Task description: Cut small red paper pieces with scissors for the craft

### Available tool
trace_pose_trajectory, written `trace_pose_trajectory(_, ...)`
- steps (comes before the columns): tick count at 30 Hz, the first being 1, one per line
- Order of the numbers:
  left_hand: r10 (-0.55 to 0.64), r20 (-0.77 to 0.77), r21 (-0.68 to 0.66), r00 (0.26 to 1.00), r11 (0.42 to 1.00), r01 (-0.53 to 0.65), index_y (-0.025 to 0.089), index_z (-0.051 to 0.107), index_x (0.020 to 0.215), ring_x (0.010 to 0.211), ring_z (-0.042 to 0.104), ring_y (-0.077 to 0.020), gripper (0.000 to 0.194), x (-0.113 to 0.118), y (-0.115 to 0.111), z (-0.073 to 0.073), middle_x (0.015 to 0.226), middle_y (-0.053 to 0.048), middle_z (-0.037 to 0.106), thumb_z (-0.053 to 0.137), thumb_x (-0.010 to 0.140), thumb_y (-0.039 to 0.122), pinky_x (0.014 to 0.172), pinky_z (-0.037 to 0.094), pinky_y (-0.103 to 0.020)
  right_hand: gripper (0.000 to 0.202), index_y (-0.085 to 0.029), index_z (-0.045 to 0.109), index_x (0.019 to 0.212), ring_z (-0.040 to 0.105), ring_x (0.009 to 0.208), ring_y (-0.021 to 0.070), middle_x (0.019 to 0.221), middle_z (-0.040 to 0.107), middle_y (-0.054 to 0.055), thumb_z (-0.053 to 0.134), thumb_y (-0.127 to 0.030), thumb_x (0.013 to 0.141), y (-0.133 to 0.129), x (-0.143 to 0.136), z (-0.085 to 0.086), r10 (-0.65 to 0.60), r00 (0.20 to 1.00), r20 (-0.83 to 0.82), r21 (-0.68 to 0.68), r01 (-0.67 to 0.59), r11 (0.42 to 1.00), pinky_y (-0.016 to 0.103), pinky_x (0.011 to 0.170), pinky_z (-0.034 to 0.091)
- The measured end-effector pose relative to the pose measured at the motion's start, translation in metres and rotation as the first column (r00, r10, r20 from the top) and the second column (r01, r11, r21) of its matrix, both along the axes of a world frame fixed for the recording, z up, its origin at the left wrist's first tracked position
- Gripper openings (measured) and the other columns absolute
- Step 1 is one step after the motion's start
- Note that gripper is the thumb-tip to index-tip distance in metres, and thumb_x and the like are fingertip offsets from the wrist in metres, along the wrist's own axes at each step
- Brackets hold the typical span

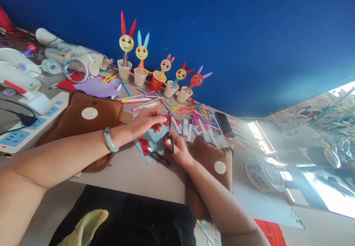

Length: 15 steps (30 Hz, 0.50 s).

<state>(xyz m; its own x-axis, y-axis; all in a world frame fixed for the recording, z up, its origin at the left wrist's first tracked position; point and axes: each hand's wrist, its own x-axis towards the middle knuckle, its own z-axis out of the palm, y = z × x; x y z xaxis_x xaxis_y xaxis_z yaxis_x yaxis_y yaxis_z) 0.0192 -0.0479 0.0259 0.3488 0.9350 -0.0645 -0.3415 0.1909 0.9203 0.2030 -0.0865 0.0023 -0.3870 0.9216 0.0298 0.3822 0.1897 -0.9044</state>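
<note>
My right hand (pixel 179 150) is closed round the black handles of a pair of scissors (pixel 170 122), whose blades point up and away from me. Close to the blades, my left hand (pixel 148 123) pinches a small piece of red paper (pixel 167 118); whether the blades touch it is hard to tell. Beneath the hands lies a sheet of light blue paper (pixel 155 138) with a red paper scrap (pixel 144 145) on it. Dark thread snips (pixel 158 157) rest across the sheet's near edge. A jade-coloured bangle (pixel 111 140) circles my left wrist.
Brown cushions (pixel 94 127) lie under my left forearm and beside my right one (pixel 213 161). Several rabbit-faced figures in paper cups (pixel 140 76) line the blue wall. Coloured pipe cleaners and markers (pixel 189 130) are scattered before them. A power strip (pixel 33 124) sits left, a bowl (pixel 263 177) right.
</note>
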Motion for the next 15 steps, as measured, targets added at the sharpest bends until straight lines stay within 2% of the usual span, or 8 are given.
trace_pose_trajectory(7,0.008,0.008,0.035,1.000,0.999,-0.009,0.013,0.064,0.077,0.052,0.055,-0.0068,0.016,-0.0009,0.0012,-0.0041,0.075,-0.004,0.069,0.071,0.075,0.028,0.052,0.043,-0.022,0.060,-0.019,0.047,0.068,0.034,0.059,0.0112,0.062,0.040,-0.003,0.052,-0.078,0.075,0.0000,0.0005,0.0002,0.004,1.000,0.006,-0.010,-0.004,1.000,0.026,0.055,0.027)
trace_pose_trajectory(15,0.012,-0.003,0.031,1.000,0.999,-0.011,0.012,0.065,0.077,0.052,0.055,-0.0067,0.016,-0.0007,-0.0004,0.0009,0.074,-0.003,0.069,0.070,0.074,0.027,0.053,0.045,-0.022,0.061,-0.018,0.047,0.067,0.034,0.059,0.0107,0.062,0.041,-0.003,0.050,-0.079,0.076,0.0002,0.0007,-0.0010,0.008,1.000,0.023,0.004,-0.008,1.000,0.026,0.055,0.027)
